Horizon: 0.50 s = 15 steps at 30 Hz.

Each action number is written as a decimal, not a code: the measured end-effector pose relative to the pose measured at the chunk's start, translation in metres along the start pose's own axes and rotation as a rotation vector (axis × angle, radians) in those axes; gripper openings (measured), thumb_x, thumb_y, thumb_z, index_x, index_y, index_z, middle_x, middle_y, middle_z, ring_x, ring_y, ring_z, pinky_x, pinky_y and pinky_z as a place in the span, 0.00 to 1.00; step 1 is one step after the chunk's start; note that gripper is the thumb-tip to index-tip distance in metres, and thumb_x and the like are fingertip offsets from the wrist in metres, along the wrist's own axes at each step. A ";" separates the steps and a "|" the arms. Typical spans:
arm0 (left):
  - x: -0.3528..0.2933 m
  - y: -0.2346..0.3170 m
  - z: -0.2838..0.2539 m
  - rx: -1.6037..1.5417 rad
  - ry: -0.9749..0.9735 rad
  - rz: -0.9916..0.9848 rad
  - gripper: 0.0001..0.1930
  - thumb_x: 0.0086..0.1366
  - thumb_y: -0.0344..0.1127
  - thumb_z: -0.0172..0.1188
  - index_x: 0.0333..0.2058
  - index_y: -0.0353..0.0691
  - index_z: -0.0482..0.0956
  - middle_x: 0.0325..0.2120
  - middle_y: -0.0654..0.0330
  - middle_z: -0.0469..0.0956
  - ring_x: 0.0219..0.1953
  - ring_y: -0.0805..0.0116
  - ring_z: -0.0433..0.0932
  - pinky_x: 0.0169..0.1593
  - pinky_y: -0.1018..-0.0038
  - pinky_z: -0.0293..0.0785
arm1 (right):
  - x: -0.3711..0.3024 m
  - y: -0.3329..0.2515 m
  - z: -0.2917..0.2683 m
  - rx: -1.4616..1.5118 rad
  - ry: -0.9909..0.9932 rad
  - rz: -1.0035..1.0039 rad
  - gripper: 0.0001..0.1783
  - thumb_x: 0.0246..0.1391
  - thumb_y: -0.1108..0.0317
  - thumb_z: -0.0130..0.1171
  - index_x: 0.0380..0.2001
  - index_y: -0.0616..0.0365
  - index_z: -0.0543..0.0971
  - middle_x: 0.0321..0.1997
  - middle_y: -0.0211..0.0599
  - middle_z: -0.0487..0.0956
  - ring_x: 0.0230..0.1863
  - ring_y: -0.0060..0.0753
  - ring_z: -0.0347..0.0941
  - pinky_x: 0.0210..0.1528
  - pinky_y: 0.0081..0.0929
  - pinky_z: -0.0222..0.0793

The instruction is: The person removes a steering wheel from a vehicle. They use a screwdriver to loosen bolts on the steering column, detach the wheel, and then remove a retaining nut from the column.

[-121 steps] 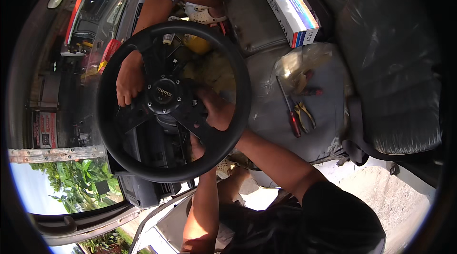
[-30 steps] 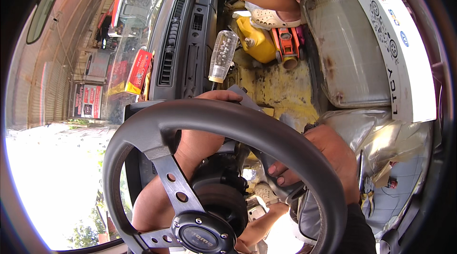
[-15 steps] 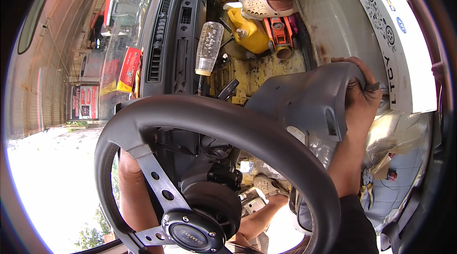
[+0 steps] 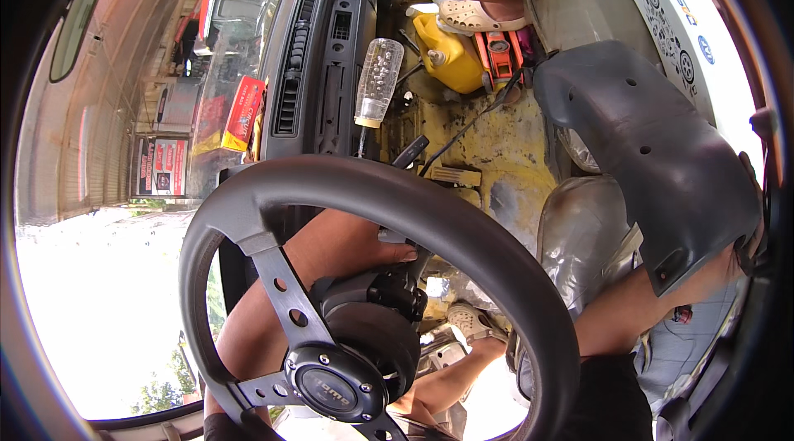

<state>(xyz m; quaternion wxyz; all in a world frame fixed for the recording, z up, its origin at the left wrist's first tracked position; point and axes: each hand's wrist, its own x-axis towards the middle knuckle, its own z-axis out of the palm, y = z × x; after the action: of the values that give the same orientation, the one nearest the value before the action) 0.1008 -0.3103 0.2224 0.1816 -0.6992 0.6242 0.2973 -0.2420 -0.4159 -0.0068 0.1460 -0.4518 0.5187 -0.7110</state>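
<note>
My right hand (image 4: 749,222) grips the near end of a dark grey plastic steering column cover (image 4: 649,135), lifted over the seat at the right. The cover has round screw holes and a curved cut-out. My left hand (image 4: 364,246) reaches behind the black steering wheel (image 4: 376,176) to the uncovered steering column (image 4: 376,296). Its thumb bends over a dark part at the top of the column. The wheel rim hides its other fingers and what they grip. Beyond the rim stands a clear bubbled gear knob (image 4: 380,81) on a lever. A black stalk (image 4: 411,151) sticks out near it.
Another person's foot in a beige clog (image 4: 475,15) is by a yellow jug (image 4: 447,52) and an orange jack (image 4: 499,48) on the worn yellow floor. A black cable (image 4: 467,131) crosses this floor. The dashboard (image 4: 327,85) runs along the left, with a red box (image 4: 244,112) beyond it.
My right hand has swung the column cover rightward, away from the wheel, uncovering the cable and floor. My left hand has come up from the lower left onto the column.
</note>
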 end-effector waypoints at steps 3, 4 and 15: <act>0.024 -0.001 0.005 -0.049 -0.011 0.092 0.51 0.67 0.35 0.74 0.82 0.38 0.53 0.62 0.44 0.83 0.64 0.55 0.83 0.70 0.61 0.75 | 0.004 -0.015 -0.001 -0.562 -0.098 -0.296 0.25 0.75 0.60 0.56 0.64 0.69 0.79 0.66 0.51 0.84 0.63 0.38 0.85 0.69 0.37 0.80; 0.029 -0.002 0.008 -0.069 -0.069 0.043 0.40 0.68 0.36 0.74 0.73 0.38 0.64 0.58 0.46 0.85 0.60 0.53 0.84 0.66 0.61 0.77 | 0.006 -0.022 0.001 -0.567 -0.146 -0.225 0.25 0.74 0.60 0.57 0.64 0.68 0.79 0.66 0.51 0.84 0.63 0.38 0.84 0.70 0.37 0.79; -0.095 -0.037 0.014 -0.588 0.817 -0.136 0.06 0.73 0.28 0.72 0.45 0.36 0.85 0.36 0.66 0.86 0.37 0.79 0.82 0.44 0.77 0.81 | -0.046 -0.047 0.081 0.637 -0.436 0.328 0.18 0.65 0.83 0.63 0.57 0.66 0.83 0.53 0.46 0.90 0.52 0.35 0.87 0.54 0.28 0.80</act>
<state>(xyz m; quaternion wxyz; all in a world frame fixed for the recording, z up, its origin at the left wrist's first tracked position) 0.1303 -0.2232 0.2682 -0.2632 -0.8190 0.4872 0.1502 -0.1401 -0.4140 0.0153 0.4960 -0.4353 0.2949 -0.6910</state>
